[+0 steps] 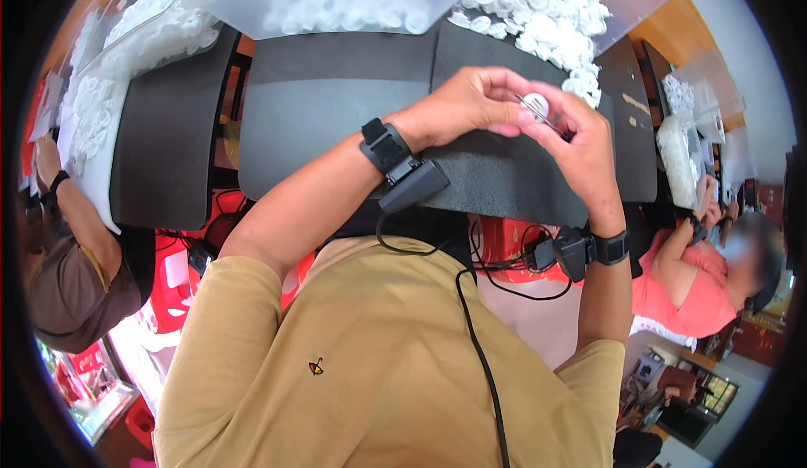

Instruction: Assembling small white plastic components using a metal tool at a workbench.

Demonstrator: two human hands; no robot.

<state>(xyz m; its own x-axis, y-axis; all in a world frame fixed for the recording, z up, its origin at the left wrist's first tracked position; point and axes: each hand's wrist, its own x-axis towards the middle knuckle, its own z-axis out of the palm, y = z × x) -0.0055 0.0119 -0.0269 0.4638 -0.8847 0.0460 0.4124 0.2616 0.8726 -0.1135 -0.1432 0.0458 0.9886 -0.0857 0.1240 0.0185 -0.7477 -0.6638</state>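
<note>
A small white round plastic piece (535, 105) sits between the fingertips of both hands, above the dark table. My left hand (479, 108) pinches it from the left, fingers curled. From the right, my right hand (582, 136) closes its thumb and fingers around a thin, dark metal tool (540, 116) that lies slantwise across the piece; its exact kind is too small to tell. A heap of similar white pieces (538, 1) lies on the table just beyond my hands.
Beyond the dark table (336, 106) stands a translucent bin (336, 10) of white pieces, with another bin (160, 39) at far left. Cables (479, 325) hang from my wrist devices. Co-workers sit at left (76, 274) and right (689, 283).
</note>
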